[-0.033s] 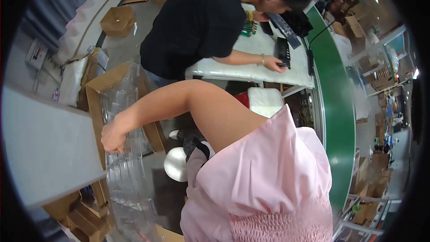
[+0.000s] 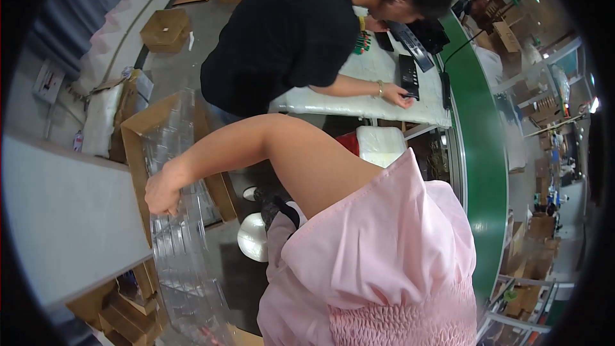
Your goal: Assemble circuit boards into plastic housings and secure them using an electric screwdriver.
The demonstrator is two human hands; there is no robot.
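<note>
The person's left hand [image 2: 163, 191] is curled in a closed grip on the rim of a stack of clear plastic trays [image 2: 182, 243] – which fingers press it is hard to make out. The right hand is out of view, so its grip cannot be told. The trays stand in an open cardboard box [image 2: 138, 147]; beside that box lie a grey slab [image 2: 64, 218] and smaller brown cartons [image 2: 165, 29]. Beyond it, a co-worker's hand [image 2: 398, 96] rests on a white surface [image 2: 359, 99]. Nothing differs from the earlier frame.
</note>
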